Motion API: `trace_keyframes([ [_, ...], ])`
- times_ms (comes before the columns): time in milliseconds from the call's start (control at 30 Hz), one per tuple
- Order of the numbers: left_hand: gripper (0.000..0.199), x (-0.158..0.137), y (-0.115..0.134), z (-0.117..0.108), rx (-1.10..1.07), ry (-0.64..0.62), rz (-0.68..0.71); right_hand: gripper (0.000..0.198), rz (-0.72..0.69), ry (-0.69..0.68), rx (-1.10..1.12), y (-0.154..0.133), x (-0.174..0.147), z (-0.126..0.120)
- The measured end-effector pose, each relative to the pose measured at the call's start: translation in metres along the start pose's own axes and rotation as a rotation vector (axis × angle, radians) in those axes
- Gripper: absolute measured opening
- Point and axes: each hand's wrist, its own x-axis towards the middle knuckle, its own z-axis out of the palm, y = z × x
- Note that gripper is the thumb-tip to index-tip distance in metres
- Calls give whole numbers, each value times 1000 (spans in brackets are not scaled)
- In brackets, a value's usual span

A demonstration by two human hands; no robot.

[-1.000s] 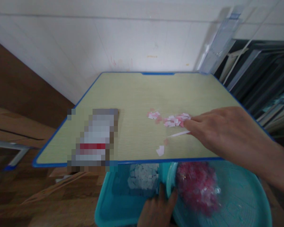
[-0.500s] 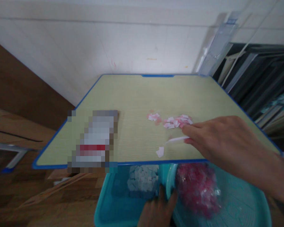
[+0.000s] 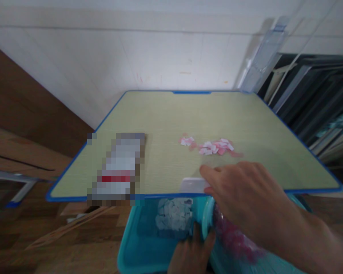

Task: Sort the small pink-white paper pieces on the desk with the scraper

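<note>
My right hand (image 3: pixel 240 198) pinches a thin white card-like piece (image 3: pixel 192 185) between thumb and fingers. The piece rests at the front edge of a pale yellow-green board (image 3: pixel 160 114) with a blue rim. Beyond it on the board lie small pink and white paper pieces (image 3: pixel 217 147) in a loose cluster, with a smaller group (image 3: pixel 187 141) to the left. Below the board, my left hand (image 3: pixel 190 255) lies by the side of a teal tub (image 3: pixel 125 243), fingers apart near its right wall. White paper squares (image 3: pixel 174 214) sit inside this tub.
A second teal basin (image 3: pixel 225 262) on the right holds a clear bag of pink pieces (image 3: pixel 237 239), partly behind my right arm. A pixelated flat object (image 3: pixel 117 163) lies on the board's left. A clear plastic bottle (image 3: pixel 263 57) leans against the wall, beside stacked dark panels (image 3: pixel 311 91).
My right hand has moved toward me and left with the white piece, from beside the paper cluster to the front edge. The loose white scrap there no longer shows. My left hand stays low.
</note>
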Motion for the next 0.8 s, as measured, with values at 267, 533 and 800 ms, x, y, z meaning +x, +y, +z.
trace_keyframes([
  [267, 71, 1, -1, 5, 29, 6, 1, 11, -14, 122, -160, 33, -5, -4],
  [533, 68, 3, -1, 4, 106, 14, 6, 19, 113, 5, -243, 81, 5, 13],
  [800, 59, 4, -2, 10, 128, 59, 12, 21, -136, -146, 1, 96, -16, 15],
])
